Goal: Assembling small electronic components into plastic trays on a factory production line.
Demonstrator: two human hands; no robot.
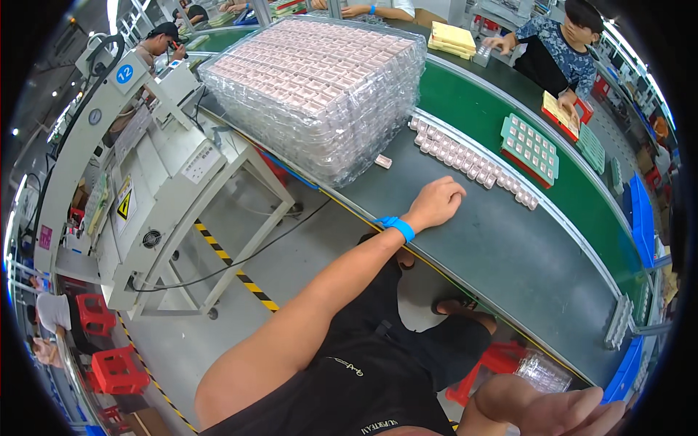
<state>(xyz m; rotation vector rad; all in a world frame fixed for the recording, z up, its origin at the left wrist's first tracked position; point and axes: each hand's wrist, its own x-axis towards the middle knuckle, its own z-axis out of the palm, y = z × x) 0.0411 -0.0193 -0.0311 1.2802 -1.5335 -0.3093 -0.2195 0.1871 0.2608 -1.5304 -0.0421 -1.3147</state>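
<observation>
Past the loosely curled left hand [435, 202], any grip hidden, the row of pinkish moulded pieces [465, 160] slanted far-left to near-right; the half-open right hand [563, 414] was farther

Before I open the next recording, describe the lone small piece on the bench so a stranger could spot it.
Find the big plastic-wrapped stack on the dark bench. Just off its right side lies a small pale-pink piece. It lies alone, whereas the similar pieces farther right are lined up together.

Grey floor [174, 349], red plastic stools [120, 370]
</observation>
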